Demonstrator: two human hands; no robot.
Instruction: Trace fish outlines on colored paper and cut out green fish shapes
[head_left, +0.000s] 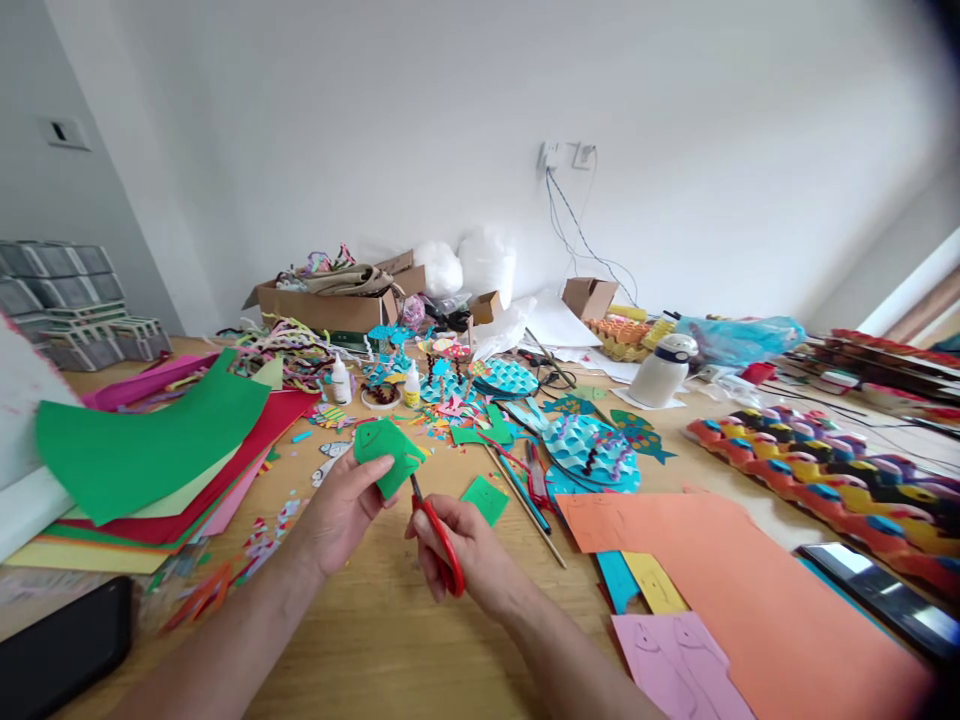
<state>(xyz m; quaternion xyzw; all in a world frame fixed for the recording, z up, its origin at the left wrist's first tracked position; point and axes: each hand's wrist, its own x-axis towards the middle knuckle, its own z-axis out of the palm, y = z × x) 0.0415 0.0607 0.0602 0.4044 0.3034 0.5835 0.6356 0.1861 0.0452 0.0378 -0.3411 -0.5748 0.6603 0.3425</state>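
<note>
Between the thumb and fingers of my left hand (341, 510) is a green piece of paper (384, 448) with a fish outline drawn on it. Red-handled scissors (442, 545) are gripped in my right hand (469, 550), their blades pointing up at the lower right edge of that paper. Whether the blades touch the paper is hard to make out. Just beyond my right hand a smaller green paper piece (486, 498) lies on the table. Farther back is a green offcut (480, 430).
Coloured sheets (165, 430) are stacked at left, above a black phone (67, 645). Orange paper (697, 560) and pink paper with drawn fish (679, 665) lie at right, near a painted egg tray (825, 490). Glue bottles (341, 380) and blue paper crafts (589, 450) stand behind.
</note>
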